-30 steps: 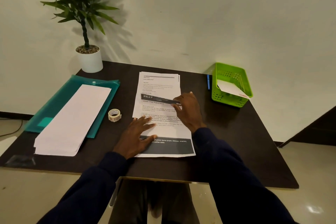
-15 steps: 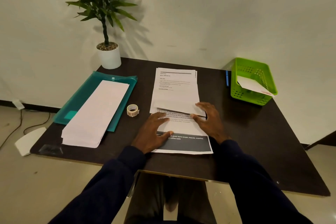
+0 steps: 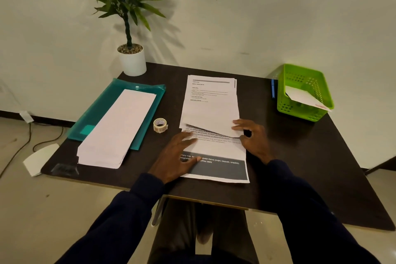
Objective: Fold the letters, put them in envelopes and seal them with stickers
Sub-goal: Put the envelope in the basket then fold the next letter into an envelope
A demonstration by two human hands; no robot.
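Note:
The top letter (image 3: 214, 148) of a paper stack (image 3: 211, 94) lies mid-table, its far part folded over toward me as a blank flap (image 3: 211, 123). My right hand (image 3: 254, 137) pinches the flap's right edge, which is slightly lifted. My left hand (image 3: 175, 156) lies flat, fingers spread, on the letter's lower left part. A pile of white envelopes (image 3: 120, 126) rests on a teal folder (image 3: 120, 90) at the left. The sticker roll (image 3: 160, 124) stands between the envelopes and the letters.
A green basket (image 3: 304, 113) at the far right holds one envelope (image 3: 304, 96), and a blue pen (image 3: 273, 88) lies beside it. A potted plant (image 3: 132, 62) stands at the far left corner of the dark table (image 3: 300, 156). A white card lies on the floor at left.
My right hand has brought the letter's far edge down toward me, so the flap now covers the middle text. My left hand has stayed pressing on the lower part.

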